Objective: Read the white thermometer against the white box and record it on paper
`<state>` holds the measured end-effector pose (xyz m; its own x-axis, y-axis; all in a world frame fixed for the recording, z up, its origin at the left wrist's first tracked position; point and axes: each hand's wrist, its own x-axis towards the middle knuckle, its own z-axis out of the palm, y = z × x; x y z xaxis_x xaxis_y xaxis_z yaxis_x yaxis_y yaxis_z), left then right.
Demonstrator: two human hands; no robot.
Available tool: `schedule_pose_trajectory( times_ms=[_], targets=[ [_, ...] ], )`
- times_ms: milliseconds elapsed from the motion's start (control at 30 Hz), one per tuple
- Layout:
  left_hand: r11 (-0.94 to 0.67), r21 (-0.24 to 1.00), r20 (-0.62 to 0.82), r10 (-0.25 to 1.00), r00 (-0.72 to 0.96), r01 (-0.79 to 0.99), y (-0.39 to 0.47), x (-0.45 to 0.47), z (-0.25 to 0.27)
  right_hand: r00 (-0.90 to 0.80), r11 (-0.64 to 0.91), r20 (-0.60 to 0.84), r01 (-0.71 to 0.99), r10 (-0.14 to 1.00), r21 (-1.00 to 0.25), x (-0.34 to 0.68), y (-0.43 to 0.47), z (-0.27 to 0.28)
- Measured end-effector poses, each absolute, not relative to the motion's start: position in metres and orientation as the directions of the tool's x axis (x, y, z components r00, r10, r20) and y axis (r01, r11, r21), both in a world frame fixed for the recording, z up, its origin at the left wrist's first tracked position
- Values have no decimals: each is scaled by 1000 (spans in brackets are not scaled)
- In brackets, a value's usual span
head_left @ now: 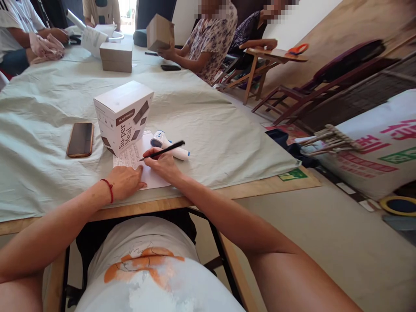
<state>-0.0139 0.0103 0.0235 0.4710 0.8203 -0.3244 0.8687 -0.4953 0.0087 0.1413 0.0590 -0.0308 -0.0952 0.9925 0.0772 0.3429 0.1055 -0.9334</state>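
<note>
A sheet of paper (pixel 152 178) covered partly in lines of small writing lies near the table's front edge. My right hand (pixel 162 164) grips a black pen (pixel 167 151), its tip touching or just above the paper. Flat on the sheet's lower left part rests my left hand (pixel 125 182), holding nothing, with a red string bracelet on the wrist. A white "Super Meal" box (pixel 125 115) stands at the sheet's far end, hiding some of it. Just beyond my right hand lies a white and blue handheld device (pixel 178 152), partly covered by the pen.
A phone (pixel 80 139) lies left of the box on the pale tablecloth (pixel 42 160). Farther back are a brown box (pixel 116 57) and a dark phone (pixel 170 67). Other people sit around; one holds a carton (pixel 160 32). Chairs and a large printed sack (pixel 373 143) stand right.
</note>
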Motion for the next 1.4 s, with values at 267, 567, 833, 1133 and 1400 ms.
schedule_pose_trajectory(
  times_ms=[267, 567, 833, 1133, 1400],
  targets=[
    [-494, -40, -372, 814, 445, 869, 12, -16, 27, -123, 241, 209, 422, 970, -874, 143, 65, -45],
    [-489, -16, -362, 816, 451, 872, 10, -16, 27, -150, 252, 206, 428, 967, -868, 141, 65, -45],
    [-492, -26, -371, 813, 449, 870, 11, -17, 27, -179, 261, 203, 416, 963, -871, 143, 64, -43],
    [-506, -36, -369, 808, 460, 862, 12, -17, 25, -189, 272, 209, 425, 959, -863, 144, 65, -45],
    [-505, -35, -373, 807, 457, 863, 12, -17, 25, -175, 276, 220, 430, 960, -860, 145, 65, -47]
  ],
)
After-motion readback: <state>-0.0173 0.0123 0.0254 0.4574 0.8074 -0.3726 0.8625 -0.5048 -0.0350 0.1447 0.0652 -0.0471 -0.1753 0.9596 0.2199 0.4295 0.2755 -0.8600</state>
